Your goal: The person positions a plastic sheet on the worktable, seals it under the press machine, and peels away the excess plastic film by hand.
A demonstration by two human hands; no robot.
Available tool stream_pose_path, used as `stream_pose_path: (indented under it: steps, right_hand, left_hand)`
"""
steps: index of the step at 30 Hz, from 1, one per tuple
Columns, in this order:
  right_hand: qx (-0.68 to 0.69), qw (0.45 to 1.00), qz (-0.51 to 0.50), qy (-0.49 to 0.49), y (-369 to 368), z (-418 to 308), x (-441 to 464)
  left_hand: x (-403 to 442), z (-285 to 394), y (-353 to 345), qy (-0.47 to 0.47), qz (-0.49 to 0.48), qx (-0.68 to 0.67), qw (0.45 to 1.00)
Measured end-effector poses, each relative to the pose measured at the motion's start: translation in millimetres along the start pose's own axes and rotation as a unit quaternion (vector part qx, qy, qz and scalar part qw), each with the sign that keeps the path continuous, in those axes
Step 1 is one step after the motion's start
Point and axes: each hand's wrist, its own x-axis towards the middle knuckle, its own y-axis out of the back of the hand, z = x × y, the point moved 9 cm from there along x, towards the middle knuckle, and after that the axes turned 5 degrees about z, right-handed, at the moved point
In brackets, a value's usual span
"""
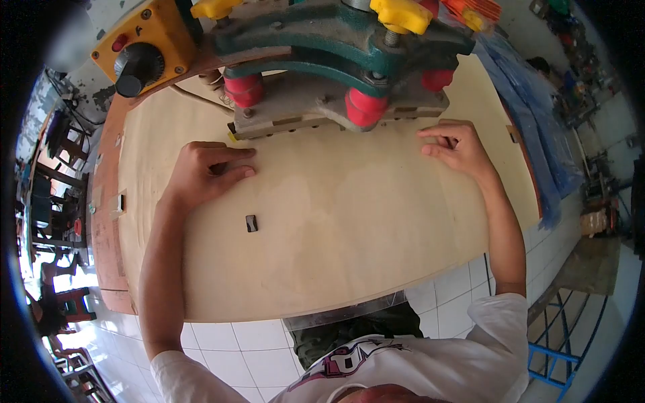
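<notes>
Caller: Two hands are showing! Your left hand (196,173) is holding its thumb and forefinger apart, a gap opening between the tips.

Partner: And your right hand (465,152) is bending its fingers loosely, thumb tip sitting just apart. Touching the board (369,221)? I'm not able to tell.

Caller: Counting now: one small black piece (251,223) is lying on the board, nearer your body than your left hand and slightly to its right.

Partner: One green machine (302,41) is standing beyond and between your hands, showing three red mounts (366,109) and two yellow knobs (401,15). Beyond your left hand, one orange control box (160,32) is carrying one dial (134,67) and one red button (119,43).

Caller: Edges?

Partner: The machine's base plate (292,102) is ending near your right fingertips; the board's right edge is slanting past that hand, its near edge curving well bodyward of both.

Caller: And broad open board is stretching between your hands!
</notes>
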Motion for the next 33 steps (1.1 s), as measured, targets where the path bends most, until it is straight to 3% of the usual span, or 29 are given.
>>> stream_pose_path:
  steps: [19, 23, 26, 28, 33]
  right_hand:
    - [0.012, 0.999, -0.001, -0.03, 0.9, -2.0, 0.5]
    - [0.017, 0.998, -0.009, -0.052, -1.3, 1.0, 0.6]
    - [0.003, 1.0, -0.002, -0.026, -1.1, 8.4, -0.1]
    - [0.005, 1.0, 0.0, -0.021, 0.2, 3.2, 2.2]
    - [0.019, 1.0, -0.003, -0.01, -2.2, -1.6, 2.3]
  left_hand:
    - [-0.1, 2.4, 0.2, -0.015, -0.005, 0.001, 1.0]
    - [-0.3, 6.2, 2.3, 0.028, -0.016, 0.002, 0.999]
    - [1.4, 1.5, 2.3, 0.029, -0.014, 0.004, 0.999]
    - [1.5, 7.7, 2.7, -0.029, -0.002, -0.012, 1.0]
    - [0.6, 8.9, 4.7, -0.016, -0.004, 0.003, 1.0]
